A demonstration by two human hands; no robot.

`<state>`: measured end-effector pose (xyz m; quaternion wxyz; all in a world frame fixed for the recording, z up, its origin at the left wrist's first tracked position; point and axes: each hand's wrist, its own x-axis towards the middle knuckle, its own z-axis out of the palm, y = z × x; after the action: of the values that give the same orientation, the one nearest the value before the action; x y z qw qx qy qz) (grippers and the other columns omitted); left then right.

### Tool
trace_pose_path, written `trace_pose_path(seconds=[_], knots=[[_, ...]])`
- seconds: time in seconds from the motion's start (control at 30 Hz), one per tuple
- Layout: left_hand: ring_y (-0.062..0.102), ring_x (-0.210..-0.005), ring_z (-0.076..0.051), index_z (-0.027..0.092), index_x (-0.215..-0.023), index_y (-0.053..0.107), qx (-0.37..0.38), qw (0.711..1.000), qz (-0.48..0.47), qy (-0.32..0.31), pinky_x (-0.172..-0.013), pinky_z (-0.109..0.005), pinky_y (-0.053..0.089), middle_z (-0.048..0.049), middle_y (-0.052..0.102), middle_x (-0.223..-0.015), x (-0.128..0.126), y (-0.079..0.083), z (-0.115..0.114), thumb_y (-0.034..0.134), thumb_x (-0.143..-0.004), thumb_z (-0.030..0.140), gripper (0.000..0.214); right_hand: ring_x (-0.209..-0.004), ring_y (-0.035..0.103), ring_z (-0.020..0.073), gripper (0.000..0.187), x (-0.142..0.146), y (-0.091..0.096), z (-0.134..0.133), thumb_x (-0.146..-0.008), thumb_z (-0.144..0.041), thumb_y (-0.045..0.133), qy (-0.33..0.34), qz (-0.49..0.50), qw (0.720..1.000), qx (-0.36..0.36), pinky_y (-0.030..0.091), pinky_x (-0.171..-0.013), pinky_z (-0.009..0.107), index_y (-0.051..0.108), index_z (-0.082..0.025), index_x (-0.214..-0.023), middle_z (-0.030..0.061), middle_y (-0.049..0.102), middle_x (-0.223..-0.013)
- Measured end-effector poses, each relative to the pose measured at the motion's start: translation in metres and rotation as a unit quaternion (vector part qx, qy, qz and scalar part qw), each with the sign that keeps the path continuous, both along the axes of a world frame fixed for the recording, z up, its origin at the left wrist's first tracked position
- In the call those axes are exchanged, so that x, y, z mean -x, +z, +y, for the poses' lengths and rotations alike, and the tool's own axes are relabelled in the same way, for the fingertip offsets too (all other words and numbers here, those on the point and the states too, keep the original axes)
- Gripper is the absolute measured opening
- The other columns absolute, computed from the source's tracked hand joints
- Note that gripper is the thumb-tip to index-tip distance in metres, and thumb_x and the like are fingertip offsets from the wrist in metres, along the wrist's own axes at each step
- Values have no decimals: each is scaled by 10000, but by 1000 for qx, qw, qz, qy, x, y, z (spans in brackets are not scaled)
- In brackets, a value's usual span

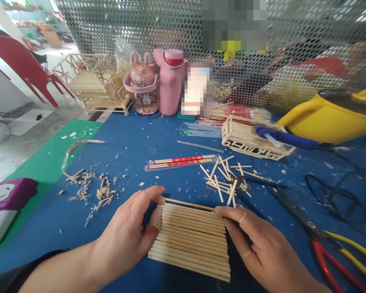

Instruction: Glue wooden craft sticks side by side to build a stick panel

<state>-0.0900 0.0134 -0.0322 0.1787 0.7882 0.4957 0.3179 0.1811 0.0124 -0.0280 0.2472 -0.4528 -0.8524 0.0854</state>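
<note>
A flat row of wooden sticks (191, 243) lies side by side on the blue table top (140, 140), near its front edge. My left hand (128, 236) grips the row's left end, thumb on the top stick and fingers curled against the ends. At the right end my right hand (262, 248) pinches the top stick with thumb and forefinger. Both hands are closed on the stick row.
Loose cut sticks (225, 179) and wrapped chopsticks (179, 162) lie behind the row. Red-handled cutters (317, 236) and black cable (338, 195) are at the right. Farther back stand a stick-built box (250, 140), a stick-built frame (93, 83), pink bottles (171, 81) and a yellow vessel (332, 118). Wood scraps (91, 187) litter the left.
</note>
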Motion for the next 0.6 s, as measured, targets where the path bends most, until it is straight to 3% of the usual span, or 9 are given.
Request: trace_pose_path(seconds=[0.17, 0.27, 0.37, 0.47, 0.53, 0.6], knots=[[614, -931, -163, 210, -1269, 374, 3, 1000, 2, 31, -776, -278, 548, -73, 592, -1065, 1, 1, -1, 449, -865, 127, 420, -742, 695, 162, 269, -1, 0, -2, -903, -209, 503, -62, 7, 997, -36, 564, -726, 275, 519, -232, -1170, 24, 704, -856], [552, -1106, -207, 206, -1265, 389, -41, 998, 13, 34, -896, -343, 503, -116, 554, -1189, 0, 7, -3, 445, -890, 144, 384, -692, 687, 158, 278, -3, 1, -2, -896, -235, 509, -94, 17, 995, -26, 562, -637, 249, 527, -240, -1173, 13, 687, -804], [448, -1271, -230, 201, -1299, 389, -99, 991, 68, -62, -1082, -429, 335, -116, 551, -1298, -8, 11, -10, 433, -924, 222, 378, -698, 689, 156, 258, -4, 3, 2, -895, -244, 510, -101, 29, 994, -25, 560, -653, 245, 538, -233, -1151, 16, 693, -816], [283, -1384, -306, 190, -1370, 385, -163, 956, 182, -165, -1137, -550, 119, -111, 473, -1422, -26, 6, -18, 413, -924, 510, 550, -721, 696, 153, 233, -5, 6, 7, -896, -231, 502, -110, 46, 993, -25, 555, -697, 244, 553, -213, -1123, 25, 707, -841], [215, -1401, -366, 179, -1419, 349, -157, 942, 239, -176, -1108, -597, 135, -129, 372, -1489, -39, 0, -22, 389, -864, 656, 733, -724, 696, 152, 217, -5, 7, 9, -899, -223, 489, -119, 64, 991, -15, 550, -683, 237, 564, -206, -1102, 27, 713, -850], [229, -1392, -387, 155, -1450, 304, -122, 938, 277, -169, -1080, -590, 219, -150, 309, -1513, -50, -4, -24, 368, -845, 692, 811, -714, 691, 149, 208, -6, 8, 10, -901, -216, 480, -122, 83, 989, -7, 545, -675, 237, 567, -200, -1090, 23, 712, -834]])
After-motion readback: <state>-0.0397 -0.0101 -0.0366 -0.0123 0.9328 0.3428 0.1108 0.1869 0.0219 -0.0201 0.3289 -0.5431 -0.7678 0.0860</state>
